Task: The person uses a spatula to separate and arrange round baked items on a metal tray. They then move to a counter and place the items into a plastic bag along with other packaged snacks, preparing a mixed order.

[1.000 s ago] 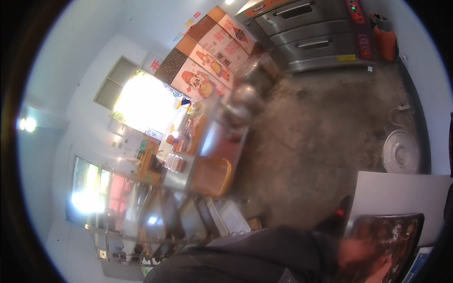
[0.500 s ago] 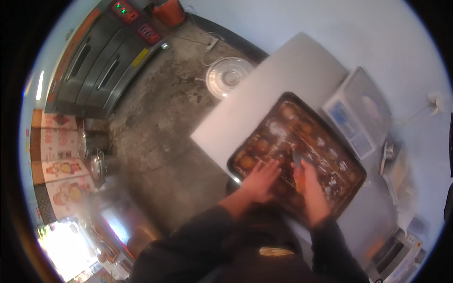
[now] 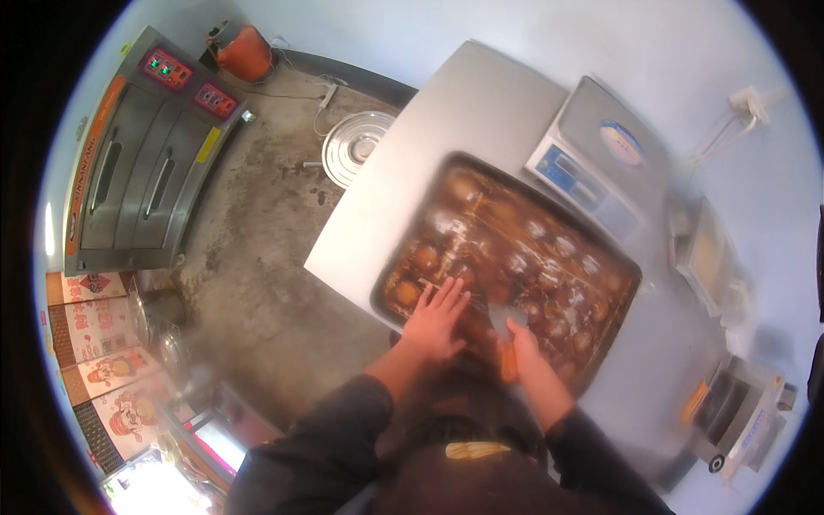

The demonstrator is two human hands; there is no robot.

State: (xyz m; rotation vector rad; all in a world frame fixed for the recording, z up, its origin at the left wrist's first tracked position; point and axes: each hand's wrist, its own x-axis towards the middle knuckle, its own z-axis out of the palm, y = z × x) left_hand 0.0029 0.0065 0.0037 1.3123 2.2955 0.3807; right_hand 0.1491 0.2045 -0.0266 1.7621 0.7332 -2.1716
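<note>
Concrete floor (image 3: 249, 232) fills the left, with a steel oven (image 3: 142, 172) at far left; at right, a pale table (image 3: 446, 112) bears a dark-rimmed tray (image 3: 542, 204) before you and, just past its far right side, a scale (image 3: 592, 163). Your left hand (image 3: 435, 322), fingers apart, is over the tray's near left edge, contact unclear; your right hand (image 3: 528, 348) is clamped on an orange-handled scraper (image 3: 500, 319), blade beside the tray's brown round pieces (image 3: 427, 257).

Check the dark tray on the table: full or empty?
Looks full: round brown pieces spread across the dark tray, nearly to its edges; how deep, I cannot tell.
</note>
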